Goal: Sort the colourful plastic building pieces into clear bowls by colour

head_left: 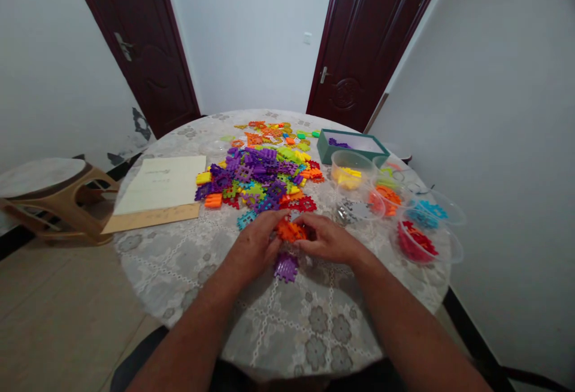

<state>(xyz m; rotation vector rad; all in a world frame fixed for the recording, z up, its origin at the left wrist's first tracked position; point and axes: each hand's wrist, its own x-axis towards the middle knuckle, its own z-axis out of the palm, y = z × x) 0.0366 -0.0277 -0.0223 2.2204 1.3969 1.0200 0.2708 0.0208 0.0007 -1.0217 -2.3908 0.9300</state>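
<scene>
My left hand [258,241] and my right hand [327,239] meet in the middle of the round table [179,266], fingers curled round an orange plastic block piece [290,231] held between them. A purple block piece [286,268] lies on the cloth just below my hands. Beyond them spreads a heap of coloured interlocking blocks [260,176], mostly purple, orange, yellow and green.
Several clear bowls at the right hold sorted pieces: yellow [349,171], orange [385,195], blue [426,211], red [415,241]. A green box [324,147] stands behind them. A paper sheet on a board [159,185] lies at the left. A stool [49,197] stands beside the table.
</scene>
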